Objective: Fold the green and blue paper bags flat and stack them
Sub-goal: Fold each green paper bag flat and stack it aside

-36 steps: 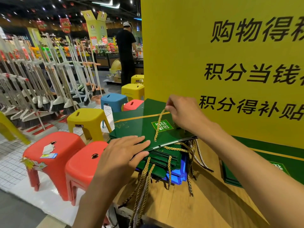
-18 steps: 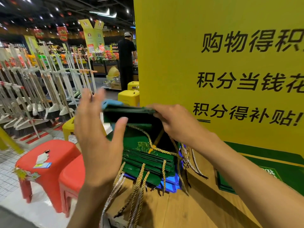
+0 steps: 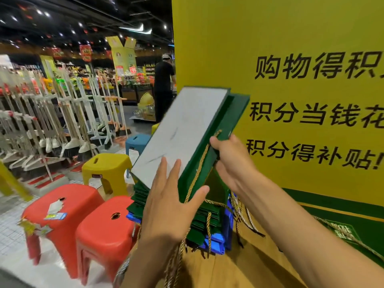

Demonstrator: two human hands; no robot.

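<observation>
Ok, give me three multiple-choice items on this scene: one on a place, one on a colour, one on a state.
1. The stack of folded bags lies: A on the wooden counter; B on a red stool; C on the floor.
2. The green paper bag's cord handle is: A white; B gold; C red.
3. That bag is: A flat on the stack; B hung on a hook; C lifted in both hands.
A, wood shows beneath the stack; B, the twisted cord is gold; C, the right hand grips its edge, the left hand presses its white panel.
</observation>
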